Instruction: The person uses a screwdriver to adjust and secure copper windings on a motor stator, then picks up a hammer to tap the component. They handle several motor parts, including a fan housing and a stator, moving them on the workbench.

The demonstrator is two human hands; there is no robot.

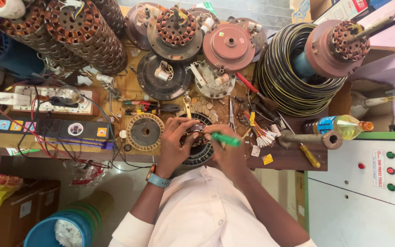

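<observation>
At the bench's near edge, both hands work on a round dark stator (200,153), its copper windings mostly hidden under them. The left hand (175,139) has its fingers curled down onto the stator's top, gripping it. The right hand (225,148) is closed around a green-handled tool (226,139), tip toward the windings. Just left lies a pale ringed rotor (145,132). Beyond, loose coins (202,106) and pliers (145,107). Farther back stand brown motor covers (228,46) and a black wire coil (289,77).
</observation>
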